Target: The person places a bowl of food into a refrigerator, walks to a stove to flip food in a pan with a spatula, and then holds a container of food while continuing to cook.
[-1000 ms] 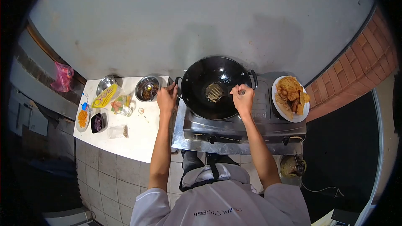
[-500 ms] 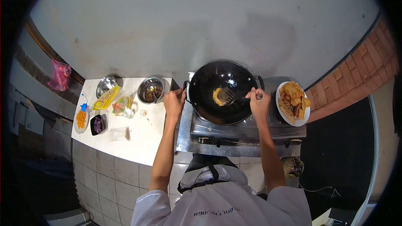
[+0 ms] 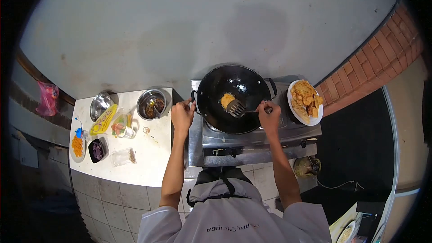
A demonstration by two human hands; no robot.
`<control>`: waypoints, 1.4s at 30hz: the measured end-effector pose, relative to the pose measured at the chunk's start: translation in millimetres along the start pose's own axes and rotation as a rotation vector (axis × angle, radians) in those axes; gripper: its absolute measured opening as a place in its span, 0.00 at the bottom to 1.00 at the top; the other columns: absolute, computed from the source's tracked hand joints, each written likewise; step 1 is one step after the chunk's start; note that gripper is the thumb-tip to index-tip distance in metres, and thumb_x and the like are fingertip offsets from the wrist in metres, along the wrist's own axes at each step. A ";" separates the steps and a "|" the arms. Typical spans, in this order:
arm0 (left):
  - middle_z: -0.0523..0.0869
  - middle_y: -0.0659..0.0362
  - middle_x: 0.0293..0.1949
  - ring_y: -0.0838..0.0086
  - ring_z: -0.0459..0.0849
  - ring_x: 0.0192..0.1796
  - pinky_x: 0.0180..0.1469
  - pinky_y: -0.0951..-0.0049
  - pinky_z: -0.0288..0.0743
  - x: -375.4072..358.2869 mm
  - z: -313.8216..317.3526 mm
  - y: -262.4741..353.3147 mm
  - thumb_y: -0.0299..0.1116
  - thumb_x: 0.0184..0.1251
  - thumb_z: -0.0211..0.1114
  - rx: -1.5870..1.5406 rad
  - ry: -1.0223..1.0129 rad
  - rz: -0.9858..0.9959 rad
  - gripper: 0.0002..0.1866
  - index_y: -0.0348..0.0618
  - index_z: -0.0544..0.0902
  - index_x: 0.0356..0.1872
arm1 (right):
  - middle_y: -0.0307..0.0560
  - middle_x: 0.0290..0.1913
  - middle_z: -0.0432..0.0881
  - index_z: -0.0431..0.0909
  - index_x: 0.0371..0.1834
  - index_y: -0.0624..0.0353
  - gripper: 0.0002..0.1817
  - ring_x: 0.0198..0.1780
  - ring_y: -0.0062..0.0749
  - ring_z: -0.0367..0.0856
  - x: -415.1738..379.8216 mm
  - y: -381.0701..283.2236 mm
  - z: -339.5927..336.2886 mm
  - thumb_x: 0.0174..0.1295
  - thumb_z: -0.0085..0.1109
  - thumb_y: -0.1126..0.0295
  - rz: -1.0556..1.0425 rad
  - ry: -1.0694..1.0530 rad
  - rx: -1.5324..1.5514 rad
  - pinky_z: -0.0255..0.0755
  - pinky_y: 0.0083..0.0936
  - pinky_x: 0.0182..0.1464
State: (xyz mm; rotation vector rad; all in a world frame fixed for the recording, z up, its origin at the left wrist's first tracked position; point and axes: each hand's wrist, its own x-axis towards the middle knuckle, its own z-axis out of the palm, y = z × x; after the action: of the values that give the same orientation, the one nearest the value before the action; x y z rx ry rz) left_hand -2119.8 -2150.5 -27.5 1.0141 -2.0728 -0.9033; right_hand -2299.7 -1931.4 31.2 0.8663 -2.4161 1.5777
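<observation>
A black wok (image 3: 211, 78) stands on the metal stove (image 3: 198, 146), oil shining inside it. My left hand (image 3: 182, 116) is closed on its left loop handle (image 3: 194, 101). My right hand (image 3: 268, 116), at the wok's right rim, grips a slotted spatula (image 3: 236, 108), the end of its handle poking out past the fist. Low in the wok, the spatula's head overlaps the near right edge of a small golden piece of frying food (image 3: 227, 99).
Right of the wok, a white plate (image 3: 317, 118) bears fried golden pieces. On the white table (image 3: 148, 164) at left are a metal bowl of dark sauce (image 3: 150, 103), another metal bowl (image 3: 101, 105), a yellow packet (image 3: 103, 120), a black dish (image 3: 97, 150) and a plate of orange bits (image 3: 77, 147).
The spatula's head has shifted towards me, and more of the food piece shows. My view has moved a little, so the whole scene sits farther left. Both hands keep their grips.
</observation>
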 end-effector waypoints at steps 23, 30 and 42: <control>0.78 0.51 0.17 0.61 0.78 0.20 0.28 0.64 0.71 4.5 -5.4 0.0 0.39 0.57 0.69 0.018 -0.032 0.037 0.15 0.39 0.87 0.41 | 0.52 0.12 0.62 0.66 0.13 0.72 0.14 0.17 0.21 0.58 15.9 10.9 23.8 0.50 0.58 0.77 0.011 0.068 -0.012 0.57 0.31 0.21; 0.79 0.50 0.18 0.61 0.78 0.20 0.28 0.65 0.70 5.4 -9.4 4.8 0.38 0.57 0.69 -0.004 -0.050 0.035 0.15 0.38 0.86 0.41 | 0.52 0.12 0.63 0.66 0.13 0.72 0.14 0.16 0.21 0.60 14.2 2.9 15.9 0.50 0.58 0.77 0.046 0.058 -0.053 0.58 0.29 0.21; 0.80 0.48 0.19 0.61 0.79 0.21 0.29 0.65 0.71 6.7 -7.2 1.0 0.37 0.57 0.69 0.008 -0.064 0.011 0.14 0.38 0.87 0.40 | 0.52 0.11 0.62 0.63 0.12 0.71 0.15 0.16 0.22 0.61 18.3 11.3 15.8 0.48 0.58 0.77 0.099 0.066 0.074 0.59 0.30 0.21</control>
State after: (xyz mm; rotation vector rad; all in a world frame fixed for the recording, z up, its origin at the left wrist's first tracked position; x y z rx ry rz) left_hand -2117.9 -2157.7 -21.1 0.9885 -2.1347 -0.9339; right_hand -2317.6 -1949.2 22.5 0.7048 -2.4033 1.7116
